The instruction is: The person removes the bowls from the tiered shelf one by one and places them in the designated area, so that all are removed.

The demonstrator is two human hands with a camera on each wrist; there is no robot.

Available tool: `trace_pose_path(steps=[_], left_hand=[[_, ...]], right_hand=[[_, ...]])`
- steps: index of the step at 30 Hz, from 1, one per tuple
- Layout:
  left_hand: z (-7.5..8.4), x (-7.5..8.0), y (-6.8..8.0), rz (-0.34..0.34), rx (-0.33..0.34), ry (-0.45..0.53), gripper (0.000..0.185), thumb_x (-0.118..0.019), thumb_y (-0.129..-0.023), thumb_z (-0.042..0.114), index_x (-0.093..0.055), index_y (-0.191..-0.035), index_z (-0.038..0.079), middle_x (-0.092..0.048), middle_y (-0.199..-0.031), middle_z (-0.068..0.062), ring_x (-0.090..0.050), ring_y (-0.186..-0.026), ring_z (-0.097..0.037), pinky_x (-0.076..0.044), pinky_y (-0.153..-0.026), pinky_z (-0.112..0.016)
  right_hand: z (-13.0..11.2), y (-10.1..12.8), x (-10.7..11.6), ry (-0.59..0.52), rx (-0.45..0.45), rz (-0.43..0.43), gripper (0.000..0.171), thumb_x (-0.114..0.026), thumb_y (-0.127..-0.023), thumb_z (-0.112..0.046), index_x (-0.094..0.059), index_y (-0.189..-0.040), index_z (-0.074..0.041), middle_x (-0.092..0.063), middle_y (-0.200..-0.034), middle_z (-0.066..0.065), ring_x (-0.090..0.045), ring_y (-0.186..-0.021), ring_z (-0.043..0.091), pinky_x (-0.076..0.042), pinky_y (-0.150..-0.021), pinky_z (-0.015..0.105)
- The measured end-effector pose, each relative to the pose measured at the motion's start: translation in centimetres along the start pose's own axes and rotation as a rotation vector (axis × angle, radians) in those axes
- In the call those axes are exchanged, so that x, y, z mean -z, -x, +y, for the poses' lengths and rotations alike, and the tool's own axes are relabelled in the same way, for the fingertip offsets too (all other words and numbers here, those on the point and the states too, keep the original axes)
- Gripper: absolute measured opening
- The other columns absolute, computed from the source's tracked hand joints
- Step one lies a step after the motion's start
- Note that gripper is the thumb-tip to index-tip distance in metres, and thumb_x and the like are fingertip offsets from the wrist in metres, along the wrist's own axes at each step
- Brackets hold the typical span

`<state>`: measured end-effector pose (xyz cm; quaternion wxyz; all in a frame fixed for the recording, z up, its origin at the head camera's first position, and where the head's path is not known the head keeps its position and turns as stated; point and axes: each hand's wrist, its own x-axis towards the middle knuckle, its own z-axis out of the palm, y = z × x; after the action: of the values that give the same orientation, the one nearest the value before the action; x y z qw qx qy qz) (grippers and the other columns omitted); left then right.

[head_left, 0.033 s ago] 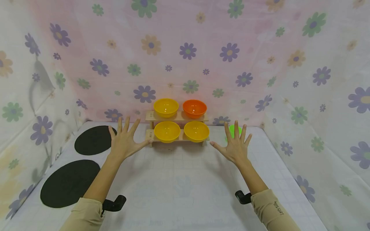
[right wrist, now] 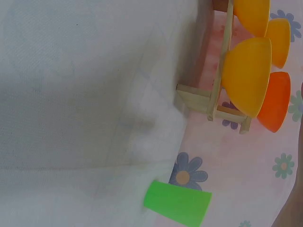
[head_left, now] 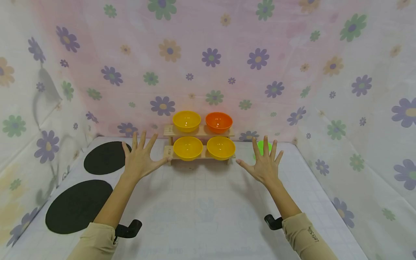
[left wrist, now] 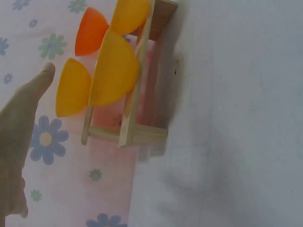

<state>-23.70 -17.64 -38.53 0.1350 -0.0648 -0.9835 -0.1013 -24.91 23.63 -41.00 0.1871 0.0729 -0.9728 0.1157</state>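
Both hands hover over the white table with fingers spread and hold nothing. My left hand (head_left: pixel 140 156) is just left of a two-tier wooden rack (head_left: pixel 169 130), its thumb close to the lower shelf's end. My right hand (head_left: pixel 264 162) is to the rack's right, in front of a green cup (head_left: pixel 259 144) that it partly hides. The rack carries a yellow bowl (head_left: pixel 186 120) and an orange bowl (head_left: pixel 219 122) on top, and two yellow bowls (head_left: pixel 187 147) below. The left wrist view shows the rack (left wrist: pixel 130 118) and one finger (left wrist: pixel 28 101). The right wrist view shows the green cup (right wrist: pixel 177 202) lying beside the rack (right wrist: pixel 215 101).
Two black oval mats (head_left: pixel 105 157) lie on the left of the table (head_left: pixel 201 202), the nearer one (head_left: pixel 78 206) by my left forearm. Flowered cloth walls (head_left: pixel 208 61) close in the back and both sides.
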Motion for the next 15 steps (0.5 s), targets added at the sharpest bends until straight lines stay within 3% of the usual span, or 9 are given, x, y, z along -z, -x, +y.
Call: trace_pose_path(steps=[10, 15], left_hand=[[-0.2, -0.07, 0.09, -0.006, 0.0, 0.015, 0.096, -0.052, -0.076, 0.072, -0.021, -0.151, 0.02, -0.005, -0.156, -0.019, 0.003, -0.14, -0.045, 0.005, -0.1, -0.072], [-0.5, -0.3, 0.0, -0.03, 0.001, 0.07, 0.091, -0.054, -0.081, 0.065, -0.02, -0.151, 0.019, -0.007, -0.155, -0.021, 0.003, -0.139, -0.046, 0.002, -0.1, -0.073]], right_hand=[[-0.38, -0.23, 0.53, -0.009, -0.015, -0.072, 0.102, -0.05, -0.077, -0.074, -0.001, -0.152, -0.026, 0.008, -0.156, 0.018, 0.015, -0.138, 0.046, 0.006, -0.099, 0.073], [-0.61, -0.35, 0.49, -0.026, -0.026, -0.113, 0.103, -0.051, -0.077, -0.073, -0.003, -0.153, -0.023, 0.008, -0.156, 0.019, 0.008, -0.138, 0.048, -0.004, -0.1, 0.074]])
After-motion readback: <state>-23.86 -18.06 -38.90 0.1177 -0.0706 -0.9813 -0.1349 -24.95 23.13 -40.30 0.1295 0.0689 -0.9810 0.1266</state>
